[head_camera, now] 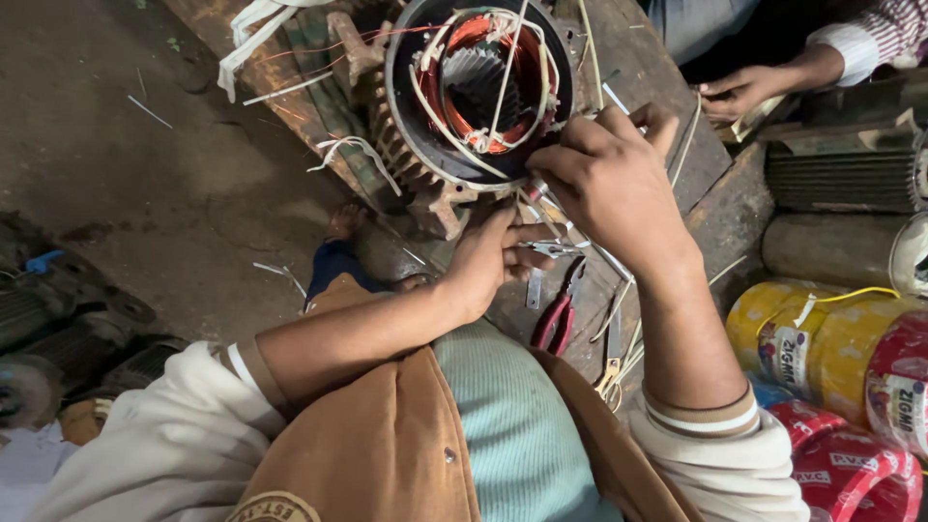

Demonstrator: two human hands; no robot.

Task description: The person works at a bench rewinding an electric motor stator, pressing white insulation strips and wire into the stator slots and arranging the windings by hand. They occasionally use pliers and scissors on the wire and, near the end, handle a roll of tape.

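Copper-orange windings glow inside the dark grey motor housing, laced with cream-white sleeving. Red-handled pliers lie on the brown, stained bench. The worker wears a tan-brown vest over a pale green ribbed shirt, with cream sleeves edged in brown stripes. Yellow and red tape rolls sit at right; a co-worker's sleeve is striped maroon and white.

Light is dim and warm, brightest on the motor and the right hand just below it. Left of the motor the floor falls into murky shadow, its details lost. Right of the motor, glossy tape rolls catch small glints. Focus is fair at the motor; edges bow outward and soften, wide-angle style.
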